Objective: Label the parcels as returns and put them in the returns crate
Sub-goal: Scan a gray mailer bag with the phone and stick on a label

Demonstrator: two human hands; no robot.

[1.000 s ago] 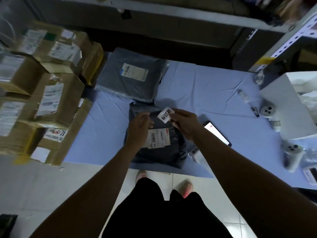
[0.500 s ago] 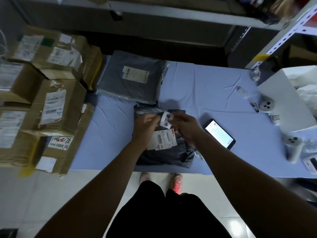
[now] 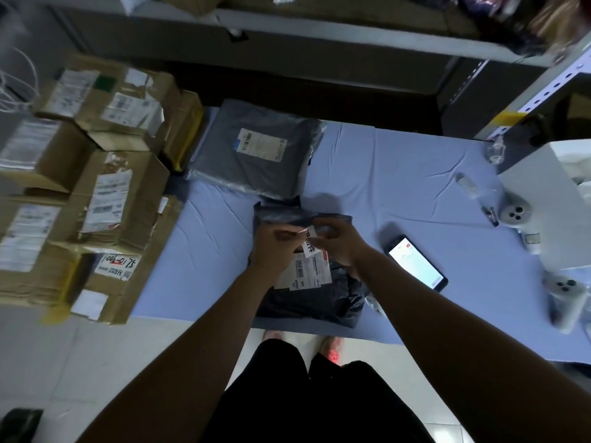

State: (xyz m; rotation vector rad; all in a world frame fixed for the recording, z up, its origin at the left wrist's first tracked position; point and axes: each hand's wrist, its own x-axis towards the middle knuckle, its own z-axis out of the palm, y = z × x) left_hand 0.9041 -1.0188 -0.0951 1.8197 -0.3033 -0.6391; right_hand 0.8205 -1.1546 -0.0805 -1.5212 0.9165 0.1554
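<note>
1. Head view: a dark parcel (image 3: 313, 298) lies at the near edge of the blue cloth (image 3: 399, 187), with a white shipping label (image 3: 308, 274) on its upper face.
2. Both hands meet just above that label. The right hand (image 3: 340, 243) pinches a small white sticker (image 3: 311, 243) with black characters between thumb and fingertips. The left hand (image 3: 271, 249), fingers curled, pinches the sticker's left edge. Blur hides whether the sticker touches the parcel.
3. A second parcel (image 3: 256, 161), grey with its own label, lies just beyond the first, its near edge meeting the first's far edge.
4. Cardboard boxes (image 3: 112, 203) are stacked at the left, all shut and labelled, so their contents are hidden.
5. A white box (image 3: 543, 206) stands at the right edge of the cloth. Something pale and crumpled (image 3: 577, 161) shows in its top, but I cannot tell what it is.
6. A phone (image 3: 415, 263), screen lit, lies on the cloth to the right of the right forearm, apart from the parcel.
</note>
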